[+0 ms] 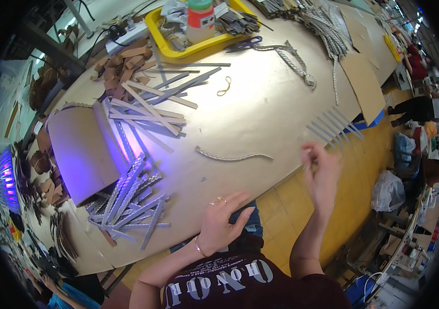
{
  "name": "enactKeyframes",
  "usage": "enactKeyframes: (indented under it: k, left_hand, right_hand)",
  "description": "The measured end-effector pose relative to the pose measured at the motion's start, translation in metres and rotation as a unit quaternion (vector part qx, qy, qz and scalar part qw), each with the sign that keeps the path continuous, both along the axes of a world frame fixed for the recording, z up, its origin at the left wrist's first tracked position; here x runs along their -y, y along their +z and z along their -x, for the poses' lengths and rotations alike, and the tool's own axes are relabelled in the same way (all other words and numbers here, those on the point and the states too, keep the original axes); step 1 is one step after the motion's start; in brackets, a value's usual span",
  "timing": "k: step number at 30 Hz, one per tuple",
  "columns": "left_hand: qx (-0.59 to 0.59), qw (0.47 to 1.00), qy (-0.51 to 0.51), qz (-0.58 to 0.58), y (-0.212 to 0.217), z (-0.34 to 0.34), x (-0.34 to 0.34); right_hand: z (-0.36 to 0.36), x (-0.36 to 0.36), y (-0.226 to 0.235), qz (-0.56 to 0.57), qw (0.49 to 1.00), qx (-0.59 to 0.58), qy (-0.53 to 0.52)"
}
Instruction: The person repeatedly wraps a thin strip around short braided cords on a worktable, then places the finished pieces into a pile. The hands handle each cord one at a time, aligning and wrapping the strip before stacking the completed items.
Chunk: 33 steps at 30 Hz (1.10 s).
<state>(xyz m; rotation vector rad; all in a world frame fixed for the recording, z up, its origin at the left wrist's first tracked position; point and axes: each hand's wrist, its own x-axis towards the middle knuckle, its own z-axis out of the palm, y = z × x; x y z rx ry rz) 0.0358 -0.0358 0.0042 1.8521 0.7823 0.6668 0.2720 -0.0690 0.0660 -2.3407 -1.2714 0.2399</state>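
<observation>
My left hand lies at the near edge of the table, palm down, fingers stretched out and thumb apart, with nothing in it. Over the right edge my right hand is raised, its fingers curled and smeared by motion, so I cannot make out whether anything is between them. Just beyond it, several thin grey strips lie side by side, their ends reaching the table's edge. One short braided grey cord rests slightly curved on the table, ahead of my left hand and apart from both hands.
At left, a curved brown cover lit purple stands beside piled braided strips and flat strips. Farther back are brown leather pieces, a yellow tray with a jar, scissors, and braided bundles.
</observation>
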Motion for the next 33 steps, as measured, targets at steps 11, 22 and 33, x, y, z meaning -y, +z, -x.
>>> enactKeyframes:
  k: [11,22,33]
  left_hand:
    - [0.203,0.872,0.074,0.439,0.022,0.024,-0.042]
    - [0.06,0.981,0.084,0.163,0.021,0.009,-0.042]
    - [-0.326,0.917,0.093,-0.211,-0.013,0.025,-0.036]
  right_hand:
    - [0.054,-0.003,0.03,0.022,0.952,-0.237,0.193]
    - [0.077,-0.022,0.024,0.047,0.966,-0.132,0.217]
    - [0.102,-0.062,-0.01,0.07,0.96,-0.206,0.175]
